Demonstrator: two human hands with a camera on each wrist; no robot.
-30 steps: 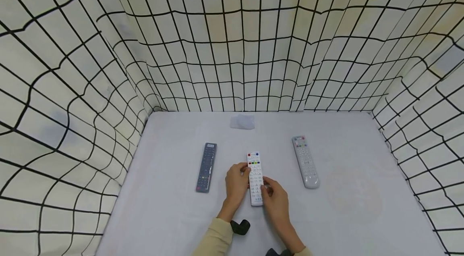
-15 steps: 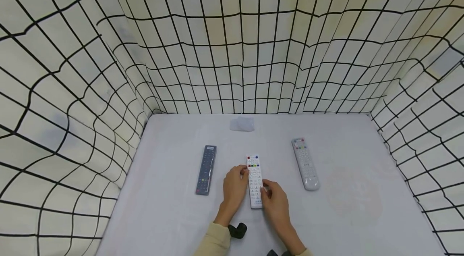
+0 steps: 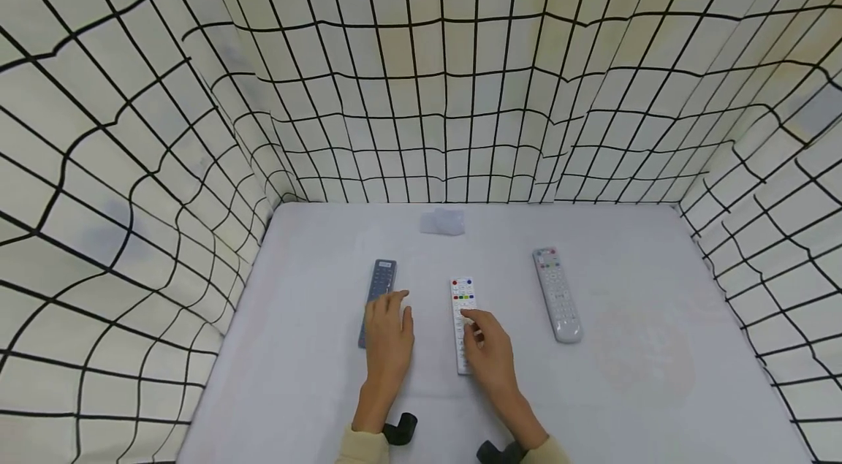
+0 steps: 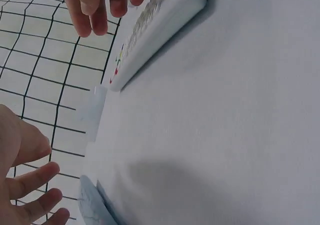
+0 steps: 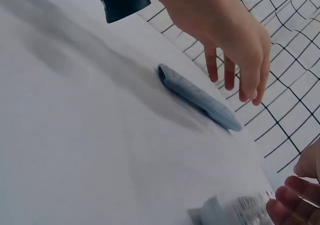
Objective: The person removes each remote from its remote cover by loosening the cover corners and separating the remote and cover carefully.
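A slim white remote control (image 3: 458,332) with colored buttons lies on the white table, partly covered by my right hand (image 3: 490,354). That hand hovers over the remote's right side with loosely bent fingers; the left wrist view shows it above the white remote (image 4: 160,30), holding nothing. To the left lies a dark remote control (image 3: 383,278), which looks glossy, as if in a clear sleeve. My left hand (image 3: 389,340) spreads its fingers over the dark remote, hiding its middle and lower part. In the right wrist view a gap separates my left hand (image 5: 235,40) from the dark remote (image 5: 200,97).
A larger grey-white remote (image 3: 558,296) lies at the right, angled. A small clear plastic piece (image 3: 442,221) rests near the back of the table (image 3: 631,376). White walls with a black grid (image 3: 487,99) enclose the back and sides.
My left hand has let go of the white remote and moved left over the dark one. My right hand has come off the white remote's edge and shifted slightly over it. The remotes stay put.
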